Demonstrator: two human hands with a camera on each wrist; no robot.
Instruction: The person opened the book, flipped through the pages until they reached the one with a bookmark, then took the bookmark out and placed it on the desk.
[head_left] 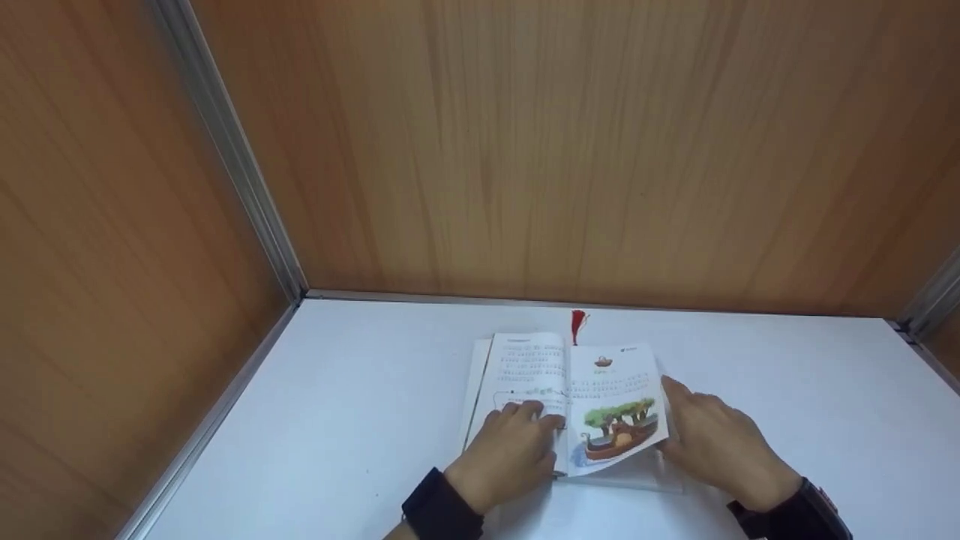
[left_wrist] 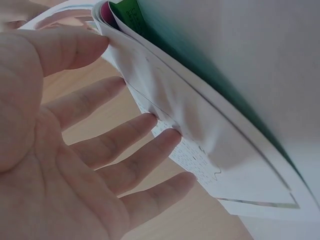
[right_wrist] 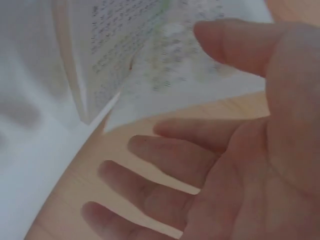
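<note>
An open picture book (head_left: pixel 566 401) lies on a white table (head_left: pixel 337 420), spine pointing away from the person, left hand (head_left: pixel 517 446) pressing straight fingers on its left page, right hand (head_left: pixel 712 442) relaxed at the lifted right page's outer edge.

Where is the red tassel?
In the head view, the red tassel pokes out above the open book, by the wooden back wall.

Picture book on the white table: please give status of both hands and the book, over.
Left hand open, fingers flat on the left page. Right hand open, at the lifted right page. Picture book lies open on white table, red tassel at top. Nothing in the way.
</note>
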